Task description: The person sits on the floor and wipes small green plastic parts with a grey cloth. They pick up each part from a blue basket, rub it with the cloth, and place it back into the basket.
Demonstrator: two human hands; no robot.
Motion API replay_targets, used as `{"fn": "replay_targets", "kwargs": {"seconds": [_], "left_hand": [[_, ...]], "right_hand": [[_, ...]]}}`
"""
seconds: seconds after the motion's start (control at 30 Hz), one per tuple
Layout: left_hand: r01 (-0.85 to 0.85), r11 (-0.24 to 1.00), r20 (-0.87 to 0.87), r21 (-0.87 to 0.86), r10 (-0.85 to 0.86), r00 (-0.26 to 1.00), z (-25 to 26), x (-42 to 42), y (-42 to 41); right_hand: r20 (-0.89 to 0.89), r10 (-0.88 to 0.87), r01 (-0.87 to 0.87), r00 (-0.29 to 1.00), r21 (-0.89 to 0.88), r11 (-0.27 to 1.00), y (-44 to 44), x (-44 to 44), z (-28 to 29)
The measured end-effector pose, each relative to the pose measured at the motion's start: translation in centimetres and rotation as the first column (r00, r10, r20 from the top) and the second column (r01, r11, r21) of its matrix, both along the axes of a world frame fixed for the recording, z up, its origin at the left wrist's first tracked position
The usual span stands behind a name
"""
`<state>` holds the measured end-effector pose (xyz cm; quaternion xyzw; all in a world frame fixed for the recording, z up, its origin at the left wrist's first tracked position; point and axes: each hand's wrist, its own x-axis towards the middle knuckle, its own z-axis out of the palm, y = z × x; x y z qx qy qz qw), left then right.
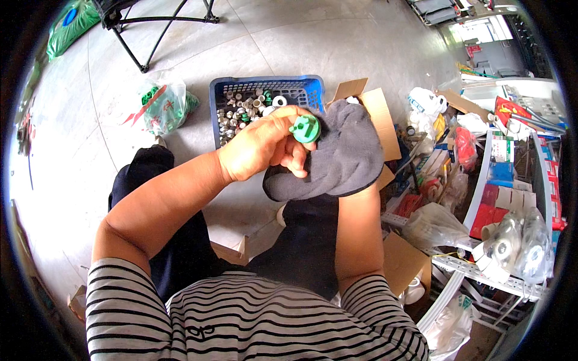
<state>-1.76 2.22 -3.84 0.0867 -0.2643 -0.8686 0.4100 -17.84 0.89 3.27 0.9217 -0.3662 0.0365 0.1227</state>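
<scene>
Between the thumb and fingers of my left hand (pixel 264 146) is a small green plastic fitting (pixel 306 129), round with a notched face. My right hand (pixel 347 158) is under a thick dark grey cloth (pixel 345 140), which covers its fingers, so its grip is hidden. The fitting lies against the cloth's left side. Beyond my hands, on the floor, sits a blue plastic crate (pixel 267 79) with many white, grey and green pipe fittings (pixel 235 115). An open cardboard box (pixel 381 122) stands just right of the crate, partly behind the cloth.
A clear plastic bag (pixel 169 108) with green pieces lies left of the crate. The legs of a black folding chair (pixel 160 38) stand farther back. On my right are metal shelves (pixel 492 275) crowded with bags and boxes, and a cardboard flap (pixel 404 261) near my right elbow.
</scene>
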Motion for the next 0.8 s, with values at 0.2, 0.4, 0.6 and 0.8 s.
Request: {"fn": "replay_targets", "kwargs": {"seconds": [0.2, 0.4, 0.6, 0.8], "left_hand": [[-0.308, 0.934, 0.57, 0.181, 0.156, 0.807, -2.9, 1.0, -2.8], [0.27, 0.915, 0.954, -0.298, 0.286, 0.083, -29.1, 6.8, -4.6], [-0.048, 0.998, 0.956, -0.045, 0.029, -0.293, -26.1, 2.6, -3.9], [0.165, 0.981, 0.935, -0.102, 0.151, -0.32, -28.8, -1.5, -11.3]], "right_hand": [[0.059, -0.14, 0.144, 0.988, -0.06, 0.988, -0.8, -2.0, 3.6], [0.148, -0.296, 0.326, 0.944, -0.261, 0.909, -1.2, -5.3, 2.7], [0.018, -0.324, 0.323, 0.946, -0.131, 0.937, -0.8, -7.8, 2.2], [0.052, -0.492, 0.495, 0.869, -0.077, 0.866, -0.4, -11.2, -0.3]]}}
